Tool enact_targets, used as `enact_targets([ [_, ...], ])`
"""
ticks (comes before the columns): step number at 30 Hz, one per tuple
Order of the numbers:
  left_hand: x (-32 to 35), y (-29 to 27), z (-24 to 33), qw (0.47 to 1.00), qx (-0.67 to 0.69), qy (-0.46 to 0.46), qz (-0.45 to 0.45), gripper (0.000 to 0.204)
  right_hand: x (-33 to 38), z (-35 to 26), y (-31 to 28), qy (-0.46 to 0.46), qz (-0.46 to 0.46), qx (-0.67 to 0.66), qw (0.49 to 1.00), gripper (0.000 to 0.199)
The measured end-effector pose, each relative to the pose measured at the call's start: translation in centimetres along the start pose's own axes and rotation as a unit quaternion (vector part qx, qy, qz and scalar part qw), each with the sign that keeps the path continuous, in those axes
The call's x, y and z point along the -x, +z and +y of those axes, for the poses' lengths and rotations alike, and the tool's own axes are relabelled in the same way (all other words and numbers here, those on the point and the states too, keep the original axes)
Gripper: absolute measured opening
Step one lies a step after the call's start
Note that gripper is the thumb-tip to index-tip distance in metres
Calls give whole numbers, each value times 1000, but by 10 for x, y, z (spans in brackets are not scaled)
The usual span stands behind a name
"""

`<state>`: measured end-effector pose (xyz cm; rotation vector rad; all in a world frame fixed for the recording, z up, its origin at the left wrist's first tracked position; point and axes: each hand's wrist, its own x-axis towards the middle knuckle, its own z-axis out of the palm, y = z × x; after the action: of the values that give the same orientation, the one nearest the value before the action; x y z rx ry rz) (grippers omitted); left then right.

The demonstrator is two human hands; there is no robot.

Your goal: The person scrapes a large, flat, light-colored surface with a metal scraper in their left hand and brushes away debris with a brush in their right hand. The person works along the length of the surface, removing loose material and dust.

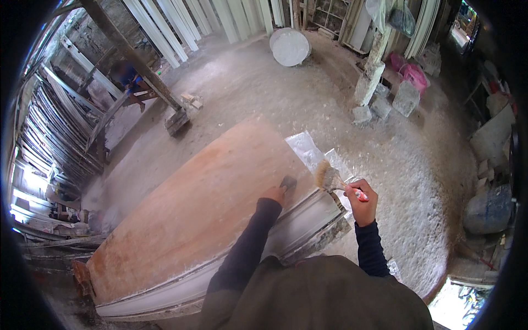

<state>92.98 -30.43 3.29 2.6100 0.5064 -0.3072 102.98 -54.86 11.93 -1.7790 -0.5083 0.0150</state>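
My right hand (364, 202) is closed round the red and white handle of a wide, flat paintbrush (325, 175). Its pale bristles point left, over the right end of a long reddish-brown board (192, 192). Close by, my left hand (275, 194) grips a small dark block (288, 182) above or against the board; whether it touches the surface I cannot tell. Along the board's near edge runs a long white moulding (220, 267) with ridged lines. Pale, shiny sheets (306, 147) lie at the board's right end, partly behind the brush.
A wooden post (132, 49) stands on a block at the far left, near a seated person (129, 77). A white round drum (291, 47) is at the back. Pale blocks surround another post (369, 82). Long white strips (159, 27) lean at the back; a bluish container (488, 210) sits right.
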Motion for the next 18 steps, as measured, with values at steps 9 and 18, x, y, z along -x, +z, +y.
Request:
enact_targets([
  [9, -12, 22, 3, 998, 55, -19, -16, 30, 6, 7, 14, 44, 0, -62, 997, 4],
  [18, 37, 43, -56, 988, 141, 29, 51, 30, -22, 19, 92, 35, -127, -72, 989, 7],
])
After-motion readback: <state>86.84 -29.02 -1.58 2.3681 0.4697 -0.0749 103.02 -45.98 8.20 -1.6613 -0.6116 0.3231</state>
